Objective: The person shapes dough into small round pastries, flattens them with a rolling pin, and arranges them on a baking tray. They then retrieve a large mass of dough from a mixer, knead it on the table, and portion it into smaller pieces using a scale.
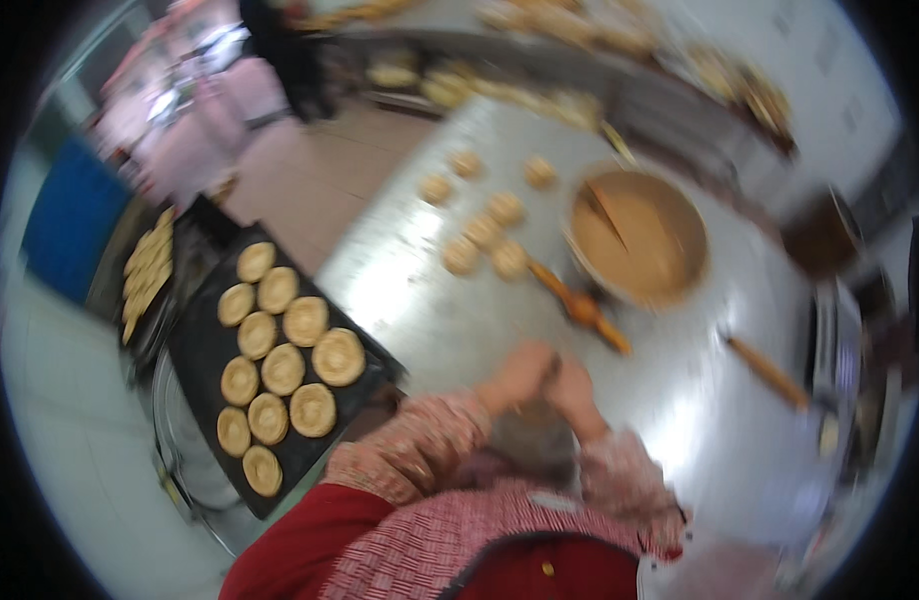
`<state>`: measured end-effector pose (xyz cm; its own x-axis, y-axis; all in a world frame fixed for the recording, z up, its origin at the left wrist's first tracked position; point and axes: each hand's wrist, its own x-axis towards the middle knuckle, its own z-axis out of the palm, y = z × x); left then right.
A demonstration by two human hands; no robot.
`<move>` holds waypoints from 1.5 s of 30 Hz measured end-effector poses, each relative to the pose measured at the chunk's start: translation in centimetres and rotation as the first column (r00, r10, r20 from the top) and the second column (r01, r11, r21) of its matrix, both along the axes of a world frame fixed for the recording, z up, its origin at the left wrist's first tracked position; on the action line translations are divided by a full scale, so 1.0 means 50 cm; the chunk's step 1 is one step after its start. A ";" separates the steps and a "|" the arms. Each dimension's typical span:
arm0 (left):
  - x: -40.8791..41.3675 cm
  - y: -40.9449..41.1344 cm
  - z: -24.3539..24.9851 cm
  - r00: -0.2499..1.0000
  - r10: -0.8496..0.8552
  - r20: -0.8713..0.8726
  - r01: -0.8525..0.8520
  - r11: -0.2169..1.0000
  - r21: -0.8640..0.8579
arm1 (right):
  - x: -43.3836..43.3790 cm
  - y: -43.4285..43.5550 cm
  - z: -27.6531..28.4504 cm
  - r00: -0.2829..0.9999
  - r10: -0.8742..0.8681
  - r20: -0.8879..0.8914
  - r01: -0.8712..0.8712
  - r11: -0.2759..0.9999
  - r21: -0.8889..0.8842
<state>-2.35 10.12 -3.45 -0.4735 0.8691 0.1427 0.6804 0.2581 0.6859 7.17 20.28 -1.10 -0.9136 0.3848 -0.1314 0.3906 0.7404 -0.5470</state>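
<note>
My left hand (521, 375) and my right hand (572, 390) meet in front of my body, over the near edge of a metal worktable (399, 330). Blur and the curled fingers hide whether anything lies between them. Just beyond my hands is a wooden rolling pin (582, 307) with a thick middle and thin handles. Its far end reaches a dough ball (510, 259), one of several pale dough balls grouped on the metal. Right of them stands a large bowl (570, 247) of brown paste (658, 232), with a flat stick (608, 216) leaning in it.
At my left, a black baking tray (197, 352) carries several round flat pastries (283, 369). Another tray of pale pieces (148, 270) is behind it. A wooden-handled tool (767, 371) lies on the right. Filled shelves (519, 97) line the far side; a dark-clothed person (287, 60) stands there.
</note>
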 end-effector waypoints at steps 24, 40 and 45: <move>0.201 -0.789 0.258 0.244 0.123 0.962 -0.622 0.781 0.058 | -0.210 -0.591 0.315 -0.036 0.999 -0.007 -0.671 -0.029 -0.740; -0.151 -1.414 0.141 0.699 0.529 -0.480 -0.705 0.621 -0.343 | -0.517 -1.241 0.039 0.015 0.984 -0.180 -0.983 0.047 0.177; -0.216 -1.450 0.116 0.540 0.832 -0.129 -0.827 0.552 0.104 | -0.557 -1.206 0.124 0.494 0.725 -0.479 -0.831 0.556 -0.016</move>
<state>-13.15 -62.36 2.34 -0.9519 0.0932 0.2919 0.2617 0.7431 0.6159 -20.69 -40.04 5.11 -0.8047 -0.5023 0.3164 -0.5618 0.4722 -0.6793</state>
